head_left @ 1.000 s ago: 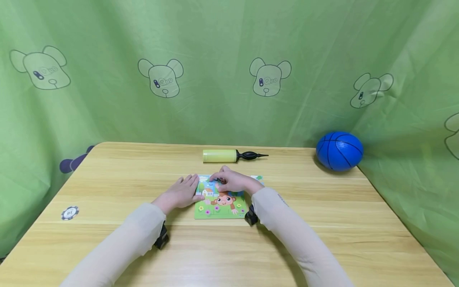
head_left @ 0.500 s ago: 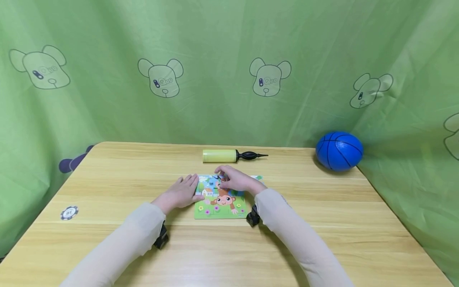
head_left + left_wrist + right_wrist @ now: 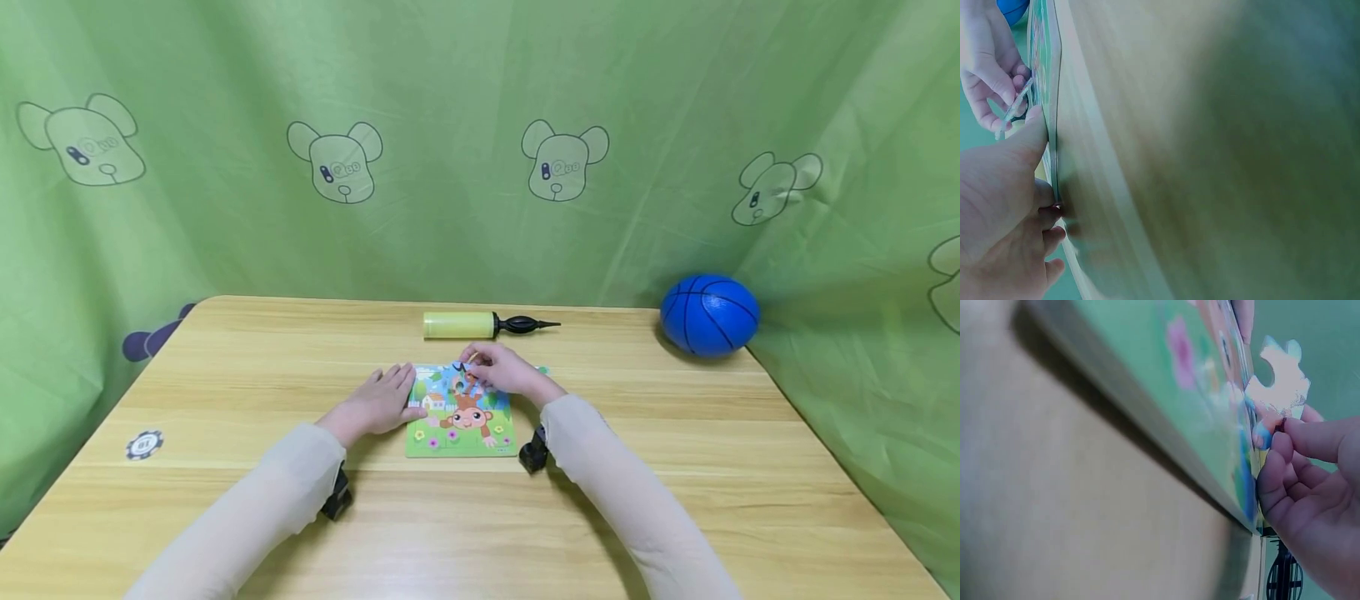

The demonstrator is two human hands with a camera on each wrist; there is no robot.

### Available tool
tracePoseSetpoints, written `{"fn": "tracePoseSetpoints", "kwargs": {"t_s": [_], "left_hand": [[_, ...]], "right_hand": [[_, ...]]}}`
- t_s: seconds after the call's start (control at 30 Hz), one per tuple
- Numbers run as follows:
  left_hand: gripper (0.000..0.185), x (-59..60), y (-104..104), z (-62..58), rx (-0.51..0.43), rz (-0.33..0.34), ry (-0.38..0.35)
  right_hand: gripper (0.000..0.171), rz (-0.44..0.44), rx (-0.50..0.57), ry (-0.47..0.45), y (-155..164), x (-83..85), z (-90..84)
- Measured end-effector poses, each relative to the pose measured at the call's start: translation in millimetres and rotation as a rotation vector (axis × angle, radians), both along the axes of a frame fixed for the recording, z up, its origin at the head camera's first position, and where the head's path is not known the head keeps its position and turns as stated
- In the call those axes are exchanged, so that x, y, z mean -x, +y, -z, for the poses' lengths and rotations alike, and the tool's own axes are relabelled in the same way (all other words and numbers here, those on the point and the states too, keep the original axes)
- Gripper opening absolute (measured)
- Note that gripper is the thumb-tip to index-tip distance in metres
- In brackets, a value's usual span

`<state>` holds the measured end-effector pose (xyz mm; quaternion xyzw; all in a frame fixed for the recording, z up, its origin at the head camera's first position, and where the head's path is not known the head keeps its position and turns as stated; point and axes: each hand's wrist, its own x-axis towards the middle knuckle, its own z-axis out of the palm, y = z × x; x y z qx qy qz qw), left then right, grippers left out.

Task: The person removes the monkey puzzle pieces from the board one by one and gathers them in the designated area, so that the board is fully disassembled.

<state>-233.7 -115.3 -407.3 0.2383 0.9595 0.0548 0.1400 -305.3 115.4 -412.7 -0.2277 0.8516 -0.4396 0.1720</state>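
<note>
Pinching a loose puzzle piece (image 3: 1279, 394) between thumb and fingertips, the right hand (image 3: 504, 372) holds it tilted up over the far part of the puzzle board (image 3: 461, 414), which lies flat near the middle of the wooden table (image 3: 675, 467). The board shows a cartoon monkey, a small house and flowers on green; most of its picture looks filled in, though the gap under the hand is hidden. The left hand (image 3: 382, 402) lies with fingers straight and flat, resting against the board's left edge, the thumb just touching its rim in the left wrist view. To seat the piece well, my judgement is that it should be lowered until flat, its knobs lined up with the hollows of its neighbours, then pressed lightly with a fingertip instead of forced; the steadying hand should keep the board from sliding on the smooth wood. Beyond the board, near the far edge, a yellow hand pump (image 3: 480, 325) with a black nozzle lies on its side. A blue ball (image 3: 709, 315) sits at the far right corner, well apart, and a small round chip (image 3: 145, 444) rests near the left edge. A green curtain (image 3: 450, 100) printed with cartoon dog heads hangs behind.
</note>
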Motion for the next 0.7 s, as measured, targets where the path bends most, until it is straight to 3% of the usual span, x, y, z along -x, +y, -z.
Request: {"fn": "tracePoseSetpoints", "kwargs": {"t_s": [0.27, 0.7], "left_hand": [[0.077, -0.8, 1, -1.8, 0.001, 0.005, 0.003], [0.077, -0.3, 0, 0.4, 0.004, 0.010, 0.020]], "right_hand": [[0.009, 0.075, 0.016, 0.023, 15, -7.0, -14.1], [0.014, 0.171, 0.004, 0.046, 86, -12.9, -24.1]]}}
